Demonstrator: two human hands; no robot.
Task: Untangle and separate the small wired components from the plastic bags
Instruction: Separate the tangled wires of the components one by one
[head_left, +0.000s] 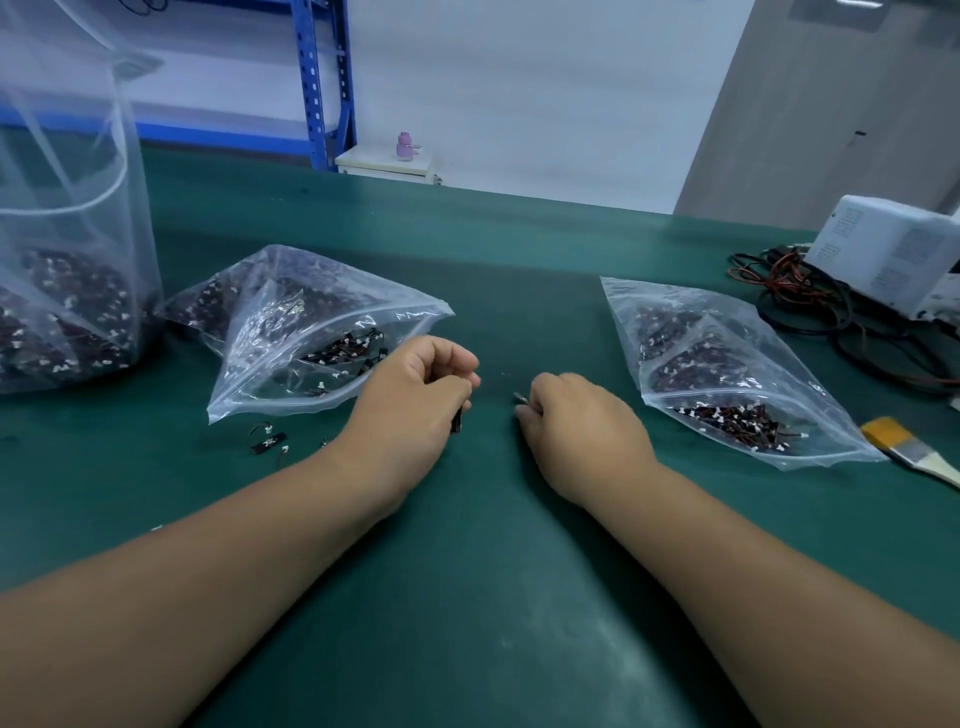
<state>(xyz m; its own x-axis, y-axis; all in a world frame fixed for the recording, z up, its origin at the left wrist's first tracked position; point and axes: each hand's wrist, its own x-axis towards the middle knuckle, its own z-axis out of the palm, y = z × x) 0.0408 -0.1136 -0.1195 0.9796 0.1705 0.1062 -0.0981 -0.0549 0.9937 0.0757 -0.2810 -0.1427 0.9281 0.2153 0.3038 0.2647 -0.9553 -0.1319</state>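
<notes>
Barely begun, I judge: the tall bag (62, 291) and the middle bag (291, 332) hold heaps, and only a few loose components (267, 442) lie freed. The left hand (410, 400) curls its grip round a black component (456, 420). The right hand (576, 421) pinches a small piece (519, 399). The right bag (727, 374) is packed. The table (493, 597) is green, with blue shelving (317, 78) behind.

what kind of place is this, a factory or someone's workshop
Probably an electronics assembly or sorting bench in a factory: a green work mat, zip bags packed with small wired components, and blue metal racking behind.
</notes>
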